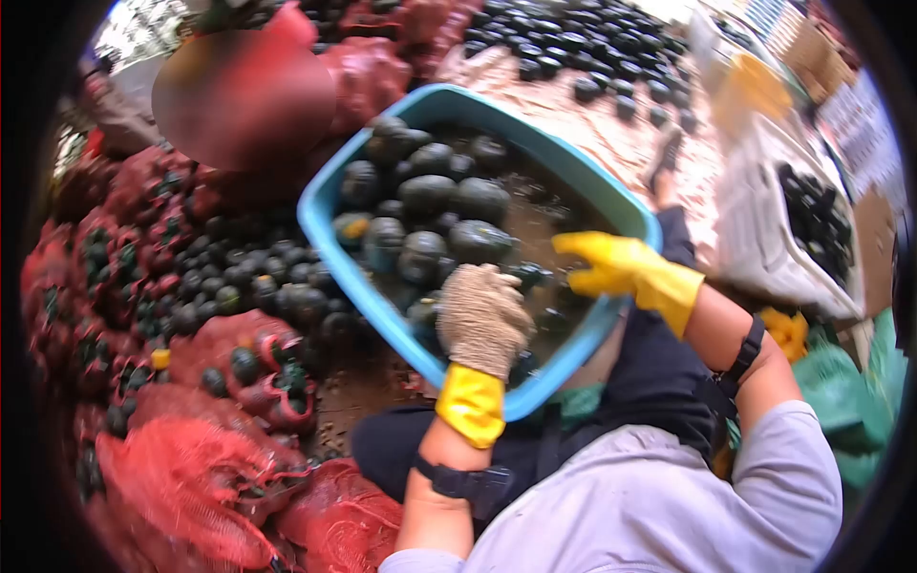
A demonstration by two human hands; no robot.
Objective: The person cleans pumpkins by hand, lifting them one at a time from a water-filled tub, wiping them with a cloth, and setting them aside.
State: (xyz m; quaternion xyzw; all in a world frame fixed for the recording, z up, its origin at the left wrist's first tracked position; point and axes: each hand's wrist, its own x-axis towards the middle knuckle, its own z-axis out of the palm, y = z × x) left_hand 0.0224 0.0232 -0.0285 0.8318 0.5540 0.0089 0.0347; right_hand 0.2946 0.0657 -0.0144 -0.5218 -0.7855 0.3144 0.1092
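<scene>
Several dark green squash [428,195] are heaped in the far left part of a blue tub [330,253] of murky brown water. My left hand [485,320], in a beige knit glove with a yellow cuff, is over the tub's near side, beside the closest squash. Its fingers are curled, and what they hold, if anything, is hidden. At the right rim, my right hand [621,265] wears a yellow rubber glove and reaches over the water. Its fingers stretch to the left, slightly apart, with nothing visible in them.
Red mesh sacks [191,477] and loose squash [229,277] crowd the left side. Behind the tub, rows of wet dark squash [592,48] lie on a pale sheet [592,134]. At right stand a white crate [764,239] of dark produce and green bags [845,392].
</scene>
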